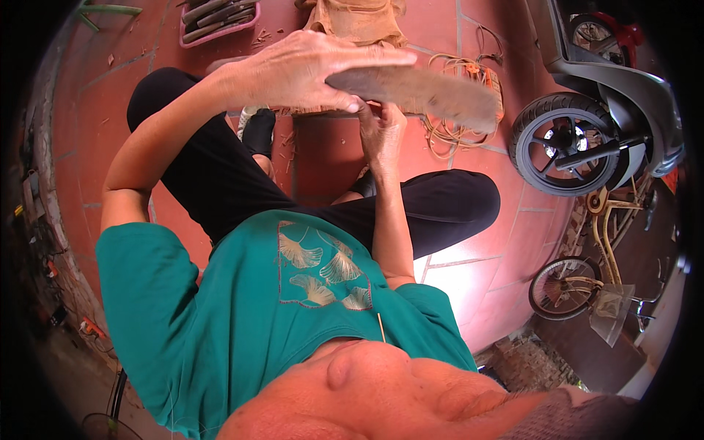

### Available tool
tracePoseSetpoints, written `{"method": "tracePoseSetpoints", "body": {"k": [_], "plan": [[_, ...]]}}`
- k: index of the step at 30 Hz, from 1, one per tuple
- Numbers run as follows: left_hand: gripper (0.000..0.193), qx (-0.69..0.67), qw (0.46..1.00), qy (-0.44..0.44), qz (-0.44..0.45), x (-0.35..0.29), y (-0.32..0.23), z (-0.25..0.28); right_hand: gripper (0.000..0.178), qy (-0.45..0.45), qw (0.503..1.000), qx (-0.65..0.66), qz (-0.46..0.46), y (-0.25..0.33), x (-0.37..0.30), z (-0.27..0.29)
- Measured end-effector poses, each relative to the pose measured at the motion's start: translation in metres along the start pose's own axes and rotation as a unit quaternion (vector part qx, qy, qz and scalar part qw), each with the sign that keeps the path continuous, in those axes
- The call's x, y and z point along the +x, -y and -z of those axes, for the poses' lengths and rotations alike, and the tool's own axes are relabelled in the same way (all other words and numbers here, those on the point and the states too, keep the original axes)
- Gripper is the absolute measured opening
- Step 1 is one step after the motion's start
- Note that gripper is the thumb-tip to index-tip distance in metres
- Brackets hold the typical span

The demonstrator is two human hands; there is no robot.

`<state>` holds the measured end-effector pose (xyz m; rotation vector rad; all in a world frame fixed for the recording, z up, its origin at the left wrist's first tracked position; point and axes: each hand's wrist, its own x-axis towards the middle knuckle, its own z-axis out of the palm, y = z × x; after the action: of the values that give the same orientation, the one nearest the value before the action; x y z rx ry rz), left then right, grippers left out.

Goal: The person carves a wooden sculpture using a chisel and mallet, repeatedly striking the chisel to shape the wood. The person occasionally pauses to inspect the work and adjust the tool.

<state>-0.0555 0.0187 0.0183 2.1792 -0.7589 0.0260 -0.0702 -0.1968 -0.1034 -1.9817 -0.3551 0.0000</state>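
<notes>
I sit in a teal shirt and black trousers over a red tiled floor (330,154). A flat, grey-brown wooden piece (440,95) with a rounded end is held up in front of my knees. My left hand (308,70) lies over its near end, with the fingers stretched along the top and the thumb side wrapped around it. My right hand (383,132) comes up from below and grips the same piece from underneath with its fingertips. The piece's right end juts out free.
A pink tray of tools (220,18) lies at the top left, and a pale carved wooden block (359,22) beyond my hands. A tangle of orange cord (469,73) lies on the tiles. A grey scooter (609,95) and a bicycle (587,279) stand at the right.
</notes>
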Motion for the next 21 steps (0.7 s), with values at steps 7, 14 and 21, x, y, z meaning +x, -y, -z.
{"method": "tracePoseSetpoints", "body": {"k": [7, 14, 21], "plan": [[0.089, 0.021, 0.997, 0.054, 0.057, -0.006, 0.001, 0.006, 0.022, -0.043, 0.998, 0.035, 0.036, 0.004, 0.008, -0.005], [0.087, 0.065, 0.996, 0.043, 0.04, -0.006, 0.009, 0.016, 0.024, -0.019, 1.0, -0.002, 0.006, 0.008, 0.008, -0.005], [0.092, 0.098, 0.99, 0.012, 0.101, 0.0, 0.018, 0.045, 0.019, -0.07, 0.986, 0.144, -0.041, 0.003, 0.011, -0.002]]}}
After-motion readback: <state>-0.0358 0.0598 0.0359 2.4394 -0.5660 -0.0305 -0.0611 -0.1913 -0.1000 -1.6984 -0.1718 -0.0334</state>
